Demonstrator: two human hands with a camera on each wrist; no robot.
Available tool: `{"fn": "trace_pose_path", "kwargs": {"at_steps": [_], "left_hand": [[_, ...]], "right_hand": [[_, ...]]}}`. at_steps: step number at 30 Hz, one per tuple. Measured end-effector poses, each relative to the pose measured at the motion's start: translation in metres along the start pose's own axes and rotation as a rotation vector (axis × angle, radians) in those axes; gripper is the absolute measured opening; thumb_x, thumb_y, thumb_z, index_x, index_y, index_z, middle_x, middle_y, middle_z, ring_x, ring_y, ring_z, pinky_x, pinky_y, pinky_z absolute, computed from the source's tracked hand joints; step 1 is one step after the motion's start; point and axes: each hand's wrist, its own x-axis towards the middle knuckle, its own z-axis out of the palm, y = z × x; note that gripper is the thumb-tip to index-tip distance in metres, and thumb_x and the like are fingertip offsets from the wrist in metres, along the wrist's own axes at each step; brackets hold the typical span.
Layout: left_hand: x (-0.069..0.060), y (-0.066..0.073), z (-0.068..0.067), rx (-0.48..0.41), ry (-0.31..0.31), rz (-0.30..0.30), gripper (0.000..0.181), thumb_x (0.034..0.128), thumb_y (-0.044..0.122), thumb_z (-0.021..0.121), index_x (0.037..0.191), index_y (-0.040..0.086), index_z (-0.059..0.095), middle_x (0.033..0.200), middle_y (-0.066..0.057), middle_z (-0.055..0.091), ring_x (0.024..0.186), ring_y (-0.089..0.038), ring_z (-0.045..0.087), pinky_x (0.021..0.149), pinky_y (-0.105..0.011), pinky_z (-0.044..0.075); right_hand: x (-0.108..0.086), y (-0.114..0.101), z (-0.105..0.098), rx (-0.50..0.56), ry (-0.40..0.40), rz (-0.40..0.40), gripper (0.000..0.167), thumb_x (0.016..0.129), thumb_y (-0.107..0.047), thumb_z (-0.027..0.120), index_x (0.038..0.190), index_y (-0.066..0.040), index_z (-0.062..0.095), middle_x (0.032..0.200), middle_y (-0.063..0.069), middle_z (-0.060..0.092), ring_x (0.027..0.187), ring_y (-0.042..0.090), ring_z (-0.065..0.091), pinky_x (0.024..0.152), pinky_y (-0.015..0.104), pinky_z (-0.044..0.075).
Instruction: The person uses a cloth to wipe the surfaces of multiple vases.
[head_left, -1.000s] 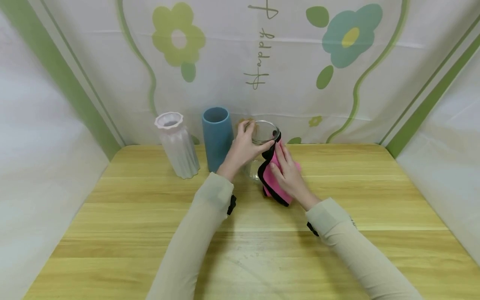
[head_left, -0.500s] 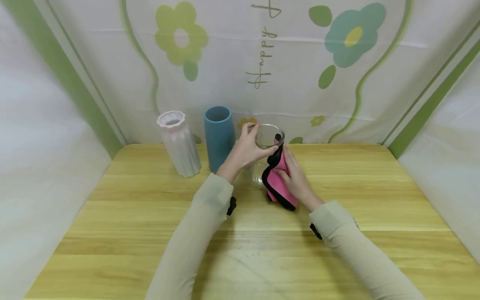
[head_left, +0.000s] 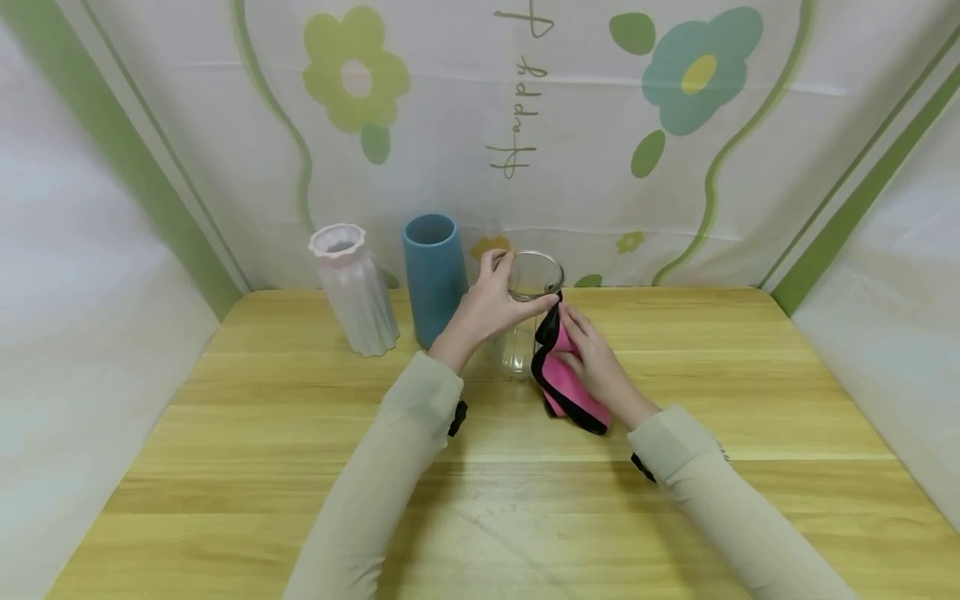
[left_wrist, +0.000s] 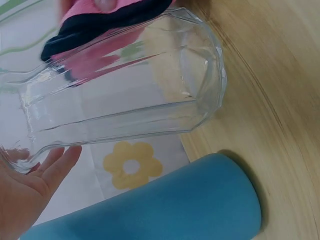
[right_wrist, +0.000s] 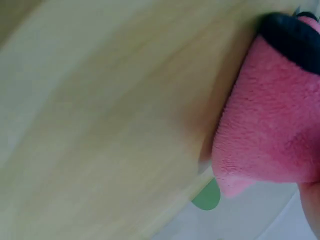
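A clear glass vase (head_left: 517,354) with flat-sided walls is upright on the table, its round rim toward the camera. My left hand (head_left: 486,310) grips it near the rim, thumb on the near right side and fingers at the far left. Against its right side, my right hand (head_left: 596,362) holds a pink cloth (head_left: 570,387) with a black border. In the left wrist view, the cloth shows through the glass vase (left_wrist: 120,110). The fluffy cloth (right_wrist: 270,120) hides most of the right hand in the right wrist view.
Just left of the glass vase stands a blue vase (head_left: 433,283), near the left forearm. Farther left is a white ribbed vase (head_left: 356,292) with a wavy rim. The wooden table (head_left: 300,467) ends at a flower-printed curtain (head_left: 450,108) behind the vases.
My right hand and the cloth have slid down the vase's side, toward me and slightly right. The vase's rim has shifted a little toward me, with the left hand still on it.
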Motion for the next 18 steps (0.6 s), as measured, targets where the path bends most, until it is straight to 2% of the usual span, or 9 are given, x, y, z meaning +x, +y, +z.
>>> {"fn": "trace_pose_path", "kwargs": {"at_steps": [5, 9, 12, 18], "left_hand": [[-0.0013, 0.0011, 0.0004, -0.003, 0.009, -0.016, 0.104, 0.0781, 0.069, 0.061, 0.155, 0.021, 0.009, 0.159, -0.002, 0.008, 0.117, -0.028, 0.057, 0.093, -0.049, 0.049], [-0.0016, 0.0018, 0.0004, 0.008, 0.027, -0.014, 0.102, 0.0794, 0.067, 0.061, 0.155, 0.021, 0.01, 0.156, -0.004, 0.008, 0.118, -0.029, 0.055, 0.086, -0.045, 0.051], [-0.0021, 0.002, 0.0007, 0.02, 0.039, -0.006, 0.102, 0.0805, 0.066, 0.06, 0.155, 0.019, 0.01, 0.155, -0.005, 0.01, 0.12, -0.029, 0.052, 0.079, -0.04, 0.051], [-0.003, 0.0035, -0.0048, 0.014, 0.02, 0.002, 0.099, 0.0812, 0.062, 0.063, 0.155, 0.016, 0.014, 0.156, -0.007, 0.015, 0.126, -0.03, 0.05, 0.09, -0.043, 0.051]], "right_hand": [[-0.0066, 0.0044, -0.0023, -0.043, -0.139, 0.087, 0.07, 0.09, -0.012, 0.063, 0.149, -0.002, 0.027, 0.143, 0.027, 0.041, 0.13, 0.046, 0.042, 0.106, 0.056, 0.037], [-0.0091, 0.0057, -0.0036, -0.058, -0.208, 0.117, 0.069, 0.092, -0.015, 0.062, 0.15, -0.002, 0.027, 0.143, 0.028, 0.042, 0.129, 0.046, 0.044, 0.106, 0.056, 0.038], [-0.0104, 0.0062, -0.0034, -0.045, -0.207, 0.119, 0.069, 0.092, -0.014, 0.062, 0.149, -0.001, 0.027, 0.143, 0.028, 0.041, 0.13, 0.045, 0.043, 0.107, 0.054, 0.037], [-0.0071, 0.0042, -0.0036, 0.023, -0.137, 0.138, 0.07, 0.091, -0.011, 0.061, 0.151, -0.004, 0.026, 0.148, 0.024, 0.038, 0.135, 0.042, 0.039, 0.11, 0.054, 0.033]]}}
